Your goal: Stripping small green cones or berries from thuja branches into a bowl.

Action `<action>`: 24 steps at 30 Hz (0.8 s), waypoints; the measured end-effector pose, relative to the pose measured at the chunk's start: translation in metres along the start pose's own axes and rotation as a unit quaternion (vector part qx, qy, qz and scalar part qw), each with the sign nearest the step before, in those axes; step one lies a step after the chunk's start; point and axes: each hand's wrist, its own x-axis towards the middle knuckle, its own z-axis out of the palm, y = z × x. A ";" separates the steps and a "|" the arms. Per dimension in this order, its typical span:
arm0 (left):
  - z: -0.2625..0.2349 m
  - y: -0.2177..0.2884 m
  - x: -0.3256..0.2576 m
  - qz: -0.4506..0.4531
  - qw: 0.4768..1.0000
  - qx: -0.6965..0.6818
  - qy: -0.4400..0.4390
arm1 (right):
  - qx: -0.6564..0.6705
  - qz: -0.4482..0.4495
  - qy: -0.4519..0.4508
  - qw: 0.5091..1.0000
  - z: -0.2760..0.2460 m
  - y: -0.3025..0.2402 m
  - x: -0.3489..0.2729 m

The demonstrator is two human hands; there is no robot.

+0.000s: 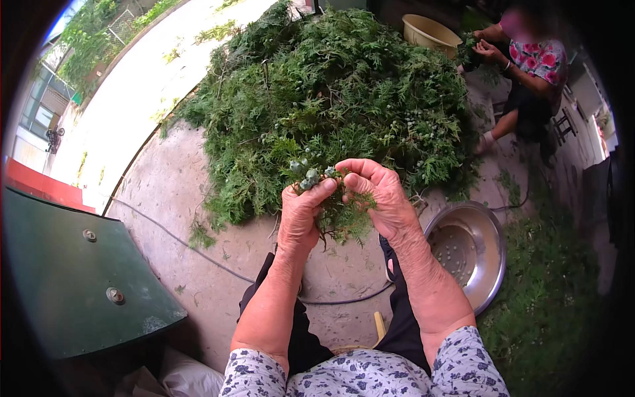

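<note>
- Left hand (pixel 301 212): closed on a green sprig (pixel 352 223) at the centre of the dial.
- Blue-green cones (pixel 311 175): clustered on the sprig, just above the left thumb.
- Right hand (pixel 387 198): thumb and forefinger were bent near each other beside the rightmost cone; whether they gripped could not be told.
- Branch pile (pixel 344 99): lay on the floor (pixel 231 258) at 12 o'clock.
- Metal bowl (pixel 492 264): stood at 4 o'clock, containing small pale pieces (pixel 453 255).
- Tan basin (pixel 423 33): noted at 1 o'clock.
- Co-worker (pixel 542 63): was at 2 o'clock.
</note>
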 end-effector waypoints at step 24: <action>0.001 -0.002 -0.003 0.027 0.991 0.131 -0.030 | -0.128 0.018 0.047 0.991 -0.008 0.001 0.003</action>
